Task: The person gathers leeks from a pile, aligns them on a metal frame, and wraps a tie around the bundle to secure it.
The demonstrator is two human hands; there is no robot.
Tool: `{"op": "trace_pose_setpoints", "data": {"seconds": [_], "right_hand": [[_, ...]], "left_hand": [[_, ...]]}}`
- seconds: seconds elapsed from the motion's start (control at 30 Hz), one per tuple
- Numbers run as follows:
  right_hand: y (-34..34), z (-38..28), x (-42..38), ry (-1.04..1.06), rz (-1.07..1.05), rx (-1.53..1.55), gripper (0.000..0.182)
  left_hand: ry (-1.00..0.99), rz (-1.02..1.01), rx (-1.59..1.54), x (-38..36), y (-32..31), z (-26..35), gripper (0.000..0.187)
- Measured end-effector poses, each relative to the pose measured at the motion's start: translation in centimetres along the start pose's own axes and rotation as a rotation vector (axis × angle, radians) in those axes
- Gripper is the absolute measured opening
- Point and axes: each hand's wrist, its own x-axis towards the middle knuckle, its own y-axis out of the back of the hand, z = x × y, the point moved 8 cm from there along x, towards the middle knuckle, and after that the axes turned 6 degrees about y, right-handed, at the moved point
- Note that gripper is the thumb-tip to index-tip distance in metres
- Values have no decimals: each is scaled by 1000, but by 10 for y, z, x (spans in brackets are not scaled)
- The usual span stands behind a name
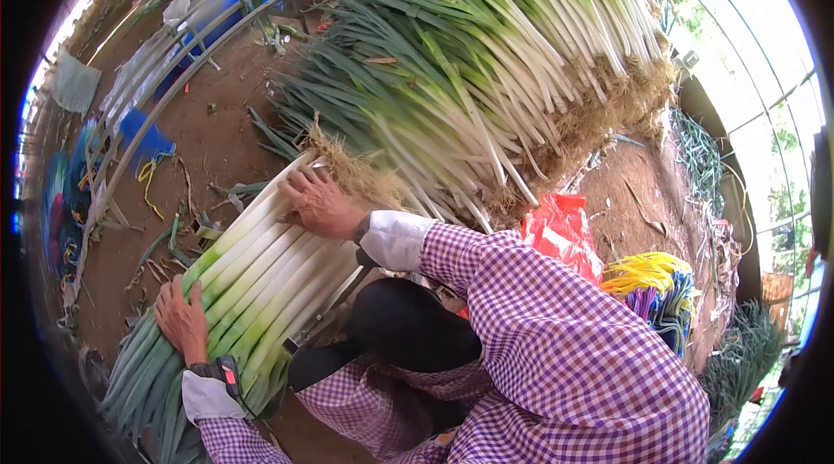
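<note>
A row of long green onions (269, 273) lies side by side across the lower left, roots at the upper right and green leaves at the lower left. My left hand (184, 321) rests on the far edge of the row where white turns green, fingers spread. Nearer the root end, my right hand (321, 205) lies over the white stalks with its fingers apart, beside the tangled roots (352, 170). Neither hand is wrapped round a stalk. A metal frame piece (300, 344) shows at the row's near side, mostly hidden underneath.
A large heap of green onions (486, 56) fills the top centre. Right of my right sleeve are a red plastic bag (563, 234) and yellow and blue ties (656, 281). Bent metal hoops (165, 103) and blue plastic (146, 135) stand at the left.
</note>
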Motion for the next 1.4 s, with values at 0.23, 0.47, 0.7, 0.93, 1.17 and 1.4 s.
{"op": "trace_pose_setpoints", "data": {"seconds": [0.23,0.47,0.7,0.93,1.17,1.4], "right_hand": [[84,59,-50,-242,60,337,59],[148,288,-240,-957,242,-274,65],[148,346,-296,-1170,43,-414,66],[140,330,-253,-899,321,-214,58],[162,207,-205,-933,391,672,40],[198,56,-205,-964,246,1208,55]], "left_hand": [[6,-32,-25,0,-4,-2,51],[-31,23,-19,1,-8,-5,50],[-44,24,-34,0,-8,-6,49],[-9,19,-8,0,-9,-6,48],[-23,74,-46,0,-11,-11,48],[1,62,-46,-1,2,-2,49]]}}
